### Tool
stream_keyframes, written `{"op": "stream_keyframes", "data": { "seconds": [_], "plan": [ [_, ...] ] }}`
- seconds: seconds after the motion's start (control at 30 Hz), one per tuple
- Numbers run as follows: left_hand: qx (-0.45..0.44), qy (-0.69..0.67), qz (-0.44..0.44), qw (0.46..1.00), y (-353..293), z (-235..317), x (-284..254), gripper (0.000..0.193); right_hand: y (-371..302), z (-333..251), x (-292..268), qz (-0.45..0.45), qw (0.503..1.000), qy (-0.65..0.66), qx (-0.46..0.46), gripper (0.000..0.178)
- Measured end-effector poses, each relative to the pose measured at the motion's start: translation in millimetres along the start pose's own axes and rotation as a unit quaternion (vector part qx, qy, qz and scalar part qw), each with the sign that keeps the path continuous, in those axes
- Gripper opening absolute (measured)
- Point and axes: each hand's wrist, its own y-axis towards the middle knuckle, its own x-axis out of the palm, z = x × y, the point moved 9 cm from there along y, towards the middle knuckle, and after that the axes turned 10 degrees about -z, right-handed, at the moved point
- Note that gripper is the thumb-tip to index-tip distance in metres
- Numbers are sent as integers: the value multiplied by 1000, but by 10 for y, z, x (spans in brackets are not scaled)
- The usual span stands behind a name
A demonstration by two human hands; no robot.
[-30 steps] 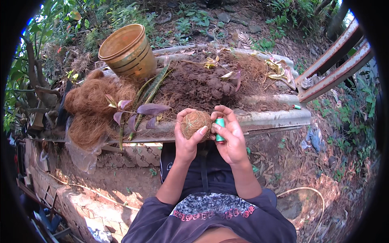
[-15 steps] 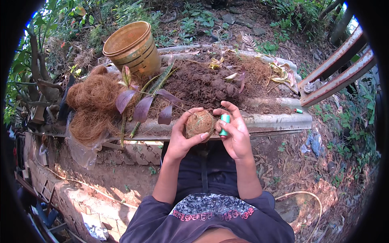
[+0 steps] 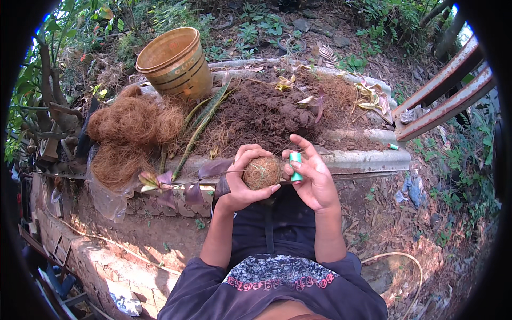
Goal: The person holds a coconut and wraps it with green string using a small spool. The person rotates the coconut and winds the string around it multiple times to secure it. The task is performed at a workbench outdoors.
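My left hand (image 3: 241,184) is wrapped round a ball of brown coconut fibre (image 3: 261,173) with green thread wound over it. From the ball a plant stem with purple leaves (image 3: 209,169) sticks out to the left, its tip low by the table's front edge. Close on the right, my right hand (image 3: 314,178) grips a spool of green thread (image 3: 295,166) between thumb and fingers, the index finger raised. Any thread running between spool and ball is too fine to make out. Behind both hands lies a heap of dark soil (image 3: 266,112).
Loose coconut fibre (image 3: 130,125) is piled at the left, partly on a clear plastic bag (image 3: 109,197). A yellowish bucket (image 3: 181,69) stands behind it. Long green leaves (image 3: 205,122) lie beside the soil. Another small green spool (image 3: 393,146) rests at the right edge, near rusty metal bars (image 3: 442,88).
The ball has been turned in my left hand, so the purple-leaved stem has swung down from upright to pointing left. My right hand still holds the spool and has shifted slightly.
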Motion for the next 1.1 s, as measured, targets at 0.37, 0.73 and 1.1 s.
{"op": "stream_keyframes", "data": {
  "seconds": [0.37, 0.73, 1.1],
  "plan": [
    [-29, -49, -53, 997, -30, -86, 142, 70, 46, 84, -183, 34, 981, -192, 11, 12],
    [-182, -165, 21, 969, -9, -214, 166, 65, 98, 37, -321, 68, 978, -198, -1, 13],
    [-206, -286, -26, 935, -17, -191, 322, 72, 128, -36, -373, 81, 945, -316, -2, 15]
  ]
}}
